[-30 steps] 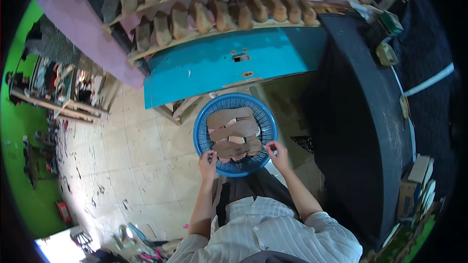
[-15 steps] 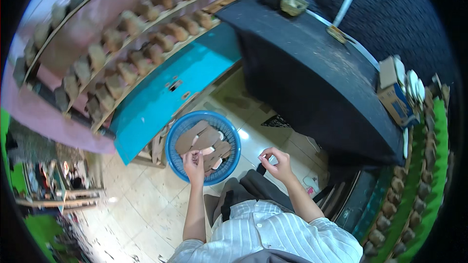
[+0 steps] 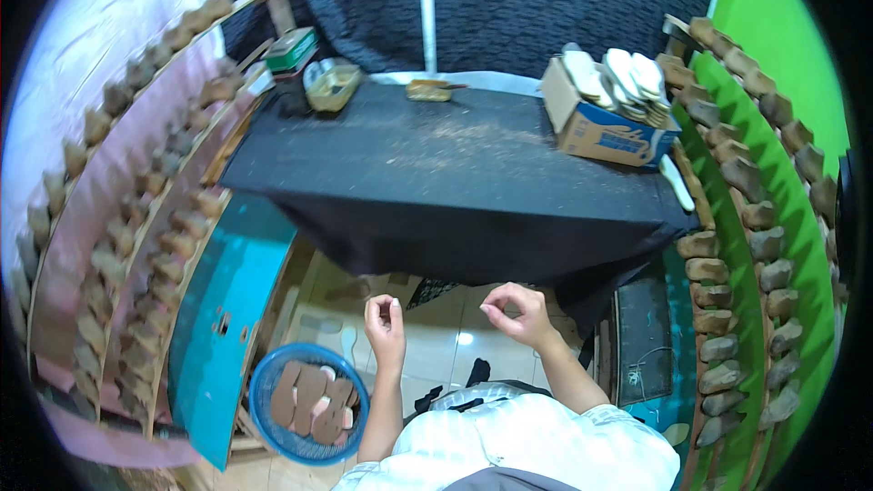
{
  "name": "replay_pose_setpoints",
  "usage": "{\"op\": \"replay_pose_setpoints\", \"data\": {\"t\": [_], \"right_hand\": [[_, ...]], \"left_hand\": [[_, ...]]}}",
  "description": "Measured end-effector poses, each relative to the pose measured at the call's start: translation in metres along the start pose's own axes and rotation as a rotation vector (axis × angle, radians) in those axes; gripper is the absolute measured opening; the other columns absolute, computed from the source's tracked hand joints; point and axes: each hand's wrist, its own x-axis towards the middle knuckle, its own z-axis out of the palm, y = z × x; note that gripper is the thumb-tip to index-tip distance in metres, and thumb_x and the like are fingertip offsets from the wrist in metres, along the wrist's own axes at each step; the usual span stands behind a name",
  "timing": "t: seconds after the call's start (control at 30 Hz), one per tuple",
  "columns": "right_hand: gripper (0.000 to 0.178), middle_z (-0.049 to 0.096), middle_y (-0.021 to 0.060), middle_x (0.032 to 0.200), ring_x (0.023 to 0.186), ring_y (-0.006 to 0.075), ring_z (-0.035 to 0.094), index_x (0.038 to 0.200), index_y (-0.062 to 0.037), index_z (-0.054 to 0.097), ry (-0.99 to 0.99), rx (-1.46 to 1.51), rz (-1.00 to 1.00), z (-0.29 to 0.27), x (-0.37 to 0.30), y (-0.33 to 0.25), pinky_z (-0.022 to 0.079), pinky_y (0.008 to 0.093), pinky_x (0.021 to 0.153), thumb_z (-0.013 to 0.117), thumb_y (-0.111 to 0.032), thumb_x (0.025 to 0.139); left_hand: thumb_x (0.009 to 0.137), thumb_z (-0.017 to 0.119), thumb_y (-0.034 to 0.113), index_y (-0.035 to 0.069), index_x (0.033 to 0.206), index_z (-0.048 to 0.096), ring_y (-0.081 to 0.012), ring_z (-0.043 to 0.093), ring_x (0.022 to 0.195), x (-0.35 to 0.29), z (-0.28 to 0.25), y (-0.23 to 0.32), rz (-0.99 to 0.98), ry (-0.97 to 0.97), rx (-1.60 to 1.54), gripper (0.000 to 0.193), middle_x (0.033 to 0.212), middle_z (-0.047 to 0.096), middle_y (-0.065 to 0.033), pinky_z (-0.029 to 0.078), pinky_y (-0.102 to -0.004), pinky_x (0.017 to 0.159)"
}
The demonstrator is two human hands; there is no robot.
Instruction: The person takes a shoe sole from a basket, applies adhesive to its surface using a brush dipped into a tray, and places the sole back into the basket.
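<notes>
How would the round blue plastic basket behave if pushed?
The basket would probably keep its shape, its round rim looking rigid. It likely won't tip easily, being wide. The flat brown sole-shaped pieces inside, loosely piled, might shift.

The black-draped table (image 3: 436, 164) bears a carton (image 3: 597, 135) and yellowish basket (image 3: 333, 88); tiled floor (image 3: 429, 345), a blue basket (image 3: 264, 423).

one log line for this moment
left hand: curled, no visible load | right hand: same | blue basket: left of hands, holding brown sole-shaped pieces | black-covered table: ahead
</notes>
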Motion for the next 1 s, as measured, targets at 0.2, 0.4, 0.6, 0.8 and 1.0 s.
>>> {"op": "replay_pose_setpoints", "data": {"t": [0.2, 0.4, 0.6, 0.8, 1.0], "right_hand": [[0.008, 0.057, 0.0023, 0.061, 0.052, 0.0067, 0.052, 0.08, -0.0021, 0.06, 0.188, -0.072, 0.043, -0.081, 0.025, 0.035, 0.041, 0.0196, 0.05, 0.066, -0.001, 0.075], [0.008, 0.059, 0.0034, 0.064, 0.052, 0.009, 0.054, 0.078, -0.0028, 0.06, 0.238, -0.186, 0.104, -0.125, 0.049, 0.072, 0.043, 0.022, 0.051, 0.067, -0.001, 0.074], [0.011, 0.06, 0.0043, 0.067, 0.054, 0.0118, 0.056, 0.079, -0.0046, 0.06, 0.364, -0.327, 0.109, -0.146, 0.097, 0.116, 0.044, 0.024, 0.052, 0.068, -0.001, 0.073], [0.009, 0.059, 0.0045, 0.069, 0.057, 0.0139, 0.057, 0.078, -0.0045, 0.059, 0.643, -0.502, 0.105, -0.18, 0.164, 0.143, 0.046, 0.0258, 0.055, 0.067, -0.002, 0.073], [0.017, 0.058, 0.0088, 0.09, 0.084, 0.0262, 0.055, 0.088, -0.0046, 0.06, 0.939, -0.945, 0.009, -0.242, 0.224, 0.162, 0.045, 0.0346, 0.075, 0.066, -0.003, 0.073]], "left_hand": [[0.085, 0.056, 0.01, 0.002, 0.082, 0.053, -0.0105, 0.048, 0.064, 0.034, 0.103, 0.037, 0.173, -0.171, -0.054, 0.009, 0.078, 0.049, -0.0041, 0.041, -0.0238, 0.058], [0.083, 0.057, 0.007, 0.001, 0.082, 0.054, -0.0124, 0.05, 0.067, 0.056, 0.151, 0.042, 0.203, -0.294, -0.032, 0.007, 0.08, 0.051, -0.0057, 0.042, -0.0246, 0.062], [0.082, 0.058, 0.006, 0.002, 0.081, 0.054, -0.0111, 0.046, 0.063, 0.101, 0.187, 0.027, 0.22, -0.306, -0.006, 0.006, 0.08, 0.051, -0.0054, 0.04, -0.0231, 0.057], [0.083, 0.056, 0.005, 0.0, 0.081, 0.053, -0.0119, 0.049, 0.067, 0.172, 0.231, 0.028, 0.238, -0.409, 0.019, 0.006, 0.079, 0.05, -0.005, 0.041, -0.0241, 0.061], [0.081, 0.057, 0.003, 0.001, 0.081, 0.054, -0.0142, 0.05, 0.066, 0.227, 0.286, 0.042, 0.317, -0.577, -0.011, 0.003, 0.081, 0.052, -0.0071, 0.043, -0.0252, 0.06]]}}
